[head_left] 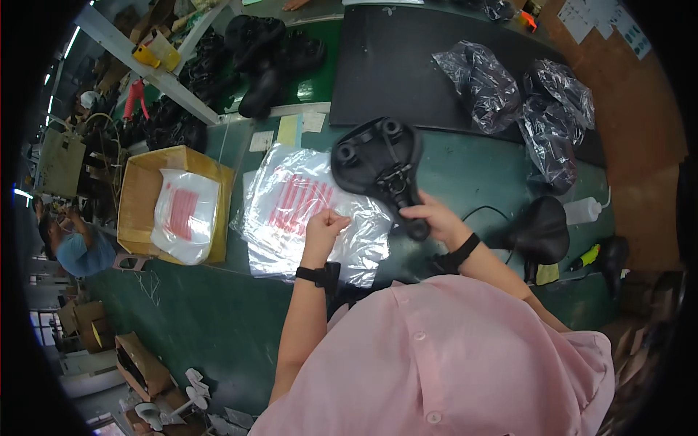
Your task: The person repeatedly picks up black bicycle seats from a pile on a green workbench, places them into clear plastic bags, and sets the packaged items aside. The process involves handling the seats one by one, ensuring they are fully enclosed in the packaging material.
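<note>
My right hand (pixel 438 220) grips a black bicycle saddle (pixel 378 161) by its narrow nose. The saddle is held underside up, showing its rails and two round springs at the wide end. My left hand (pixel 324 231) is closed, fingertips pinched together, over a stack of clear plastic bags (pixel 305 200) with red print. Whether it pinches some of the film cannot be made out. The saddle's wide end hangs over the right part of the stack.
Left of the bags stands a cardboard box (pixel 138 211) holding more bags. Bagged saddles (pixel 552 123) lie on a black mat (pixel 392 58) at the far right. Nearer are a loose saddle (pixel 542 229) and a white squeeze bottle (pixel 583 211). More black saddles (pixel 265 87) sit beyond.
</note>
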Demonstrator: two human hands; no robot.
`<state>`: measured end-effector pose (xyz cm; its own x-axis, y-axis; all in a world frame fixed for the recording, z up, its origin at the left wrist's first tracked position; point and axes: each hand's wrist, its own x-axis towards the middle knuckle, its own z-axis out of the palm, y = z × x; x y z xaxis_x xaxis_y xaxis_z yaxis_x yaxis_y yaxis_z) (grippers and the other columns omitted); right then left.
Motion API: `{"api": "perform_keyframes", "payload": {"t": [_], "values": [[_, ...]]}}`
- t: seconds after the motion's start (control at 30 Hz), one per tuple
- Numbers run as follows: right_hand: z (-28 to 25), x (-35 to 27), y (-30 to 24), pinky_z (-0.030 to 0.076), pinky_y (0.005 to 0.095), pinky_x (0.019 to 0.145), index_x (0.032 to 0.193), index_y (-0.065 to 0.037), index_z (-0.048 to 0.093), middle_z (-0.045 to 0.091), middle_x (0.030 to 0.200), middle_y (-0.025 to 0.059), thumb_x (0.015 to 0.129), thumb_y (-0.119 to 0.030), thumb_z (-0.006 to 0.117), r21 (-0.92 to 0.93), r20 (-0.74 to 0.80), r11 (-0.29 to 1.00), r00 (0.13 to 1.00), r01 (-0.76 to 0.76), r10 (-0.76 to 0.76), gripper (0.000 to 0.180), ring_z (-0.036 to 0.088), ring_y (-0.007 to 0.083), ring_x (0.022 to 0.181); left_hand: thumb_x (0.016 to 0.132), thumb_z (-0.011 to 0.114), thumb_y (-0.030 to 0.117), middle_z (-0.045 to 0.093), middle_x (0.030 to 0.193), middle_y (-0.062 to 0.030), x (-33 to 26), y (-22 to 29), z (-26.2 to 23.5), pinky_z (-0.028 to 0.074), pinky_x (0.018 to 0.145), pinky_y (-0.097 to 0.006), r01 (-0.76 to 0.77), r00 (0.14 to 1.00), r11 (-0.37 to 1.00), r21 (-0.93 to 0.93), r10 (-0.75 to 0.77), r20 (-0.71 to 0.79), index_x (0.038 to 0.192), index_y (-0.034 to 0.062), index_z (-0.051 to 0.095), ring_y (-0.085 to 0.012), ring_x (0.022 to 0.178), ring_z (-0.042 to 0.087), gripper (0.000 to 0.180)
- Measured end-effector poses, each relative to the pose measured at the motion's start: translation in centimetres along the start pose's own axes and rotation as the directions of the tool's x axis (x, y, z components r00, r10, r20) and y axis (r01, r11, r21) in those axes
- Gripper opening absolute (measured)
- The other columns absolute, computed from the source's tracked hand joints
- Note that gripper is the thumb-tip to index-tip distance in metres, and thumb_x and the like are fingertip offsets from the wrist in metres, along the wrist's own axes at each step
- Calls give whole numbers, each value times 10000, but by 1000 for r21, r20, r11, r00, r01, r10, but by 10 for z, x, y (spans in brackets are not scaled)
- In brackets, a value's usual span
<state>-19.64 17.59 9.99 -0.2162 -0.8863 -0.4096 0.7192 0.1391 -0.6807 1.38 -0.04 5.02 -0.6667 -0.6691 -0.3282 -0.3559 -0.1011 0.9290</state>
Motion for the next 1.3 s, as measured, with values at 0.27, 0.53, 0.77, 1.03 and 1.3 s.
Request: {"api": "perform_keyframes", "payload": {"t": [0.27, 0.53, 0.77, 1.03, 1.3], "values": [[23, 61, 70, 504, 299, 784, 1244, 4, 487, 620, 1048, 94, 757, -22, 694, -144, -128, 989, 991, 30, -49, 531, 611, 175, 909, 831, 656, 97, 662, 773, -60, -14, 8, -17, 535, 605, -262, 134, 991, 985, -111, -130, 40, 861, -15, 645, -132, 647, 622, 116], [-5, 34, 28, 457, 304, 885, 1276, 32, 446, 612, 1103, 133, 690, 4, 695, -609, -133, 739, 882, 288, -453, 637, 589, 210, 1004, 946, 560, 156, 604, 819, 6, -31, -22, -92, 455, 636, -242, 39, 955, 448, -893, -279, -98, 979, 70, 616, -98, 708, 560, 108], [49, -4, 14, 492, 400, 874, 1282, -56, 472, 596, 1161, 184, 674, -39, 715, -872, 369, 172, 846, 459, -386, 655, 581, 389, 1058, 964, 549, 183, 661, 952, -13, -24, -3, -45, 473, 653, -190, -184, 958, 757, -627, -5, -287, 1095, 7, 619, -70, 765, 600, 230], [57, -3, 52, 489, 437, 794, 1236, -85, 486, 593, 1085, 138, 657, -37, 707, -948, 314, -104, 941, 302, -128, 622, 579, 356, 1012, 931, 534, 108, 687, 811, -50, -61, 31, -74, 500, 691, -266, -208, 909, 974, -94, 157, -386, 954, -29, 684, -127, 722, 626, 205], [55, -4, 34, 487, 291, 805, 1242, 72, 510, 632, 1026, 111, 722, -65, 715, -493, -66, 837, 970, -236, 234, 576, 597, 175, 904, 818, 605, 56, 713, 886, -89, -108, 58, -52, 520, 647, -340, -498, 859, 679, 539, 472, 198, 904, 56, 712, -249, 737, 669, 138]]}}
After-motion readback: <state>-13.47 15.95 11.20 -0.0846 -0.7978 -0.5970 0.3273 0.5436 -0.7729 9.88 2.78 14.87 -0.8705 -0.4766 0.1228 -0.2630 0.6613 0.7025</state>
